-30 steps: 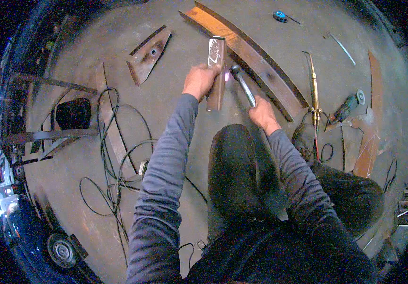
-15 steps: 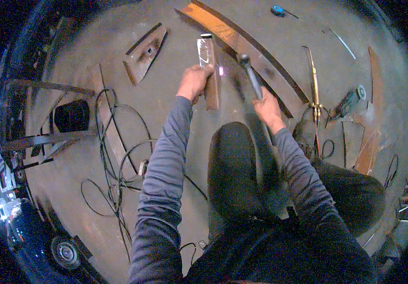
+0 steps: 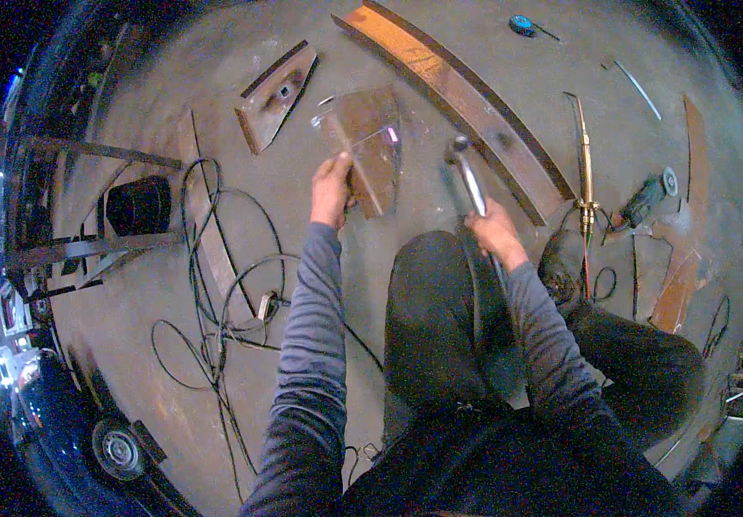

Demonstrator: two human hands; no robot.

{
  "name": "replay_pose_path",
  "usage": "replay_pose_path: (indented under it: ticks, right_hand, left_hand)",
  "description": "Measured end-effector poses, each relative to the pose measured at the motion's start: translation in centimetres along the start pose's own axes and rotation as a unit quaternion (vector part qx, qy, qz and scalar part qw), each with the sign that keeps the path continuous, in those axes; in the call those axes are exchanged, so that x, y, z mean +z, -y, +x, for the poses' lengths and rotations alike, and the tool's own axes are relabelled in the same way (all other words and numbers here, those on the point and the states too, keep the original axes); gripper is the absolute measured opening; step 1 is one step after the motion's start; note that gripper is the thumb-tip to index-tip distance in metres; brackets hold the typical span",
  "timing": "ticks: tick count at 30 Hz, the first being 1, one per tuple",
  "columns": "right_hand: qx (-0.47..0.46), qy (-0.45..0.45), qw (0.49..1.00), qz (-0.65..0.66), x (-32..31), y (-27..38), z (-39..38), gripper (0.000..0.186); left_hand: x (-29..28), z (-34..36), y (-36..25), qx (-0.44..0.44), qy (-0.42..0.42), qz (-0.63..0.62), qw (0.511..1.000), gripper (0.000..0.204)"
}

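The left hand closes its grip on the near left edge of a rusty steel plate, fingers wrapped over the edge and the thumb side toward the person. The left arm reaches straight out from the lower middle of the view in a grey sleeve, the wrist nearly in line with the forearm. The right hand has its grip shut around the handle of a hammer, whose head points to the far side and hangs above the floor just right of the plate, apart from it. The right forearm bends in from the lower right over a dark-trousered knee.

Half a second ago the plate showed as a narrow strip seen nearly edge-on; it now shows its broad brown face, turned flatter toward the camera. The hammer head has come lower and nearer, away from the long curved steel beam.

The plate sits between the two hands, touching only the left one. Far right of the hammer the curved beam runs diagonally across the concrete floor. A cutting torch lies right of the beam, with an angle grinder beyond it. To the far left lies a small welded bracket, and black cables loop on the left.
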State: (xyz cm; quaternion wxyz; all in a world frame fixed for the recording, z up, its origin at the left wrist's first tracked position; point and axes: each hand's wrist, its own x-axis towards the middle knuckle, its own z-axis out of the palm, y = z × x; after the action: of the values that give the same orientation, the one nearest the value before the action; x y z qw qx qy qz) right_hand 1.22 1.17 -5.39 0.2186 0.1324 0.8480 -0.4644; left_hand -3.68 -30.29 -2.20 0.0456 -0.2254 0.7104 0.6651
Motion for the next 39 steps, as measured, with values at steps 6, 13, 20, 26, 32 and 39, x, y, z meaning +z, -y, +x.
replay_pose_path:
  ticks: [6,13,20,26,32,39]
  right_hand:
    - [0.146,0.089,0.972,0.161,-1.9,-4.0,-0.9,0.020]
    - [0.196,0.117,0.970,0.080,-2.4,-5.9,0.7,0.017]
    - [0.194,0.132,0.968,0.086,-1.5,-6.4,1.2,0.021]
    - [0.163,0.108,0.979,0.048,-0.9,-8.1,1.9,0.025]
    - [0.121,0.097,0.983,0.101,-1.3,-4.8,1.2,0.021]
    - [-0.183,-0.111,0.977,-0.026,-2.2,4.6,0.7,0.027]
  left_hand:
    - [-3.8,-0.3,8.0,-0.135,-0.035,-0.165,0.976,0.037]
    - [-3.9,-1.2,10.8,-0.130,-0.011,-0.071,0.989,0.042]
    - [-2.3,-2.7,8.9,-0.083,0.023,-0.019,0.996,0.040]
    - [2.6,-2.5,2.0,-0.034,-0.061,-0.100,0.993,0.037]
    - [1.2,-1.6,-1.4,-0.021,-0.009,-0.030,0.999,0.033]
    - [1.9,2.9,-10.5,0.049,0.036,0.036,0.997,0.028]
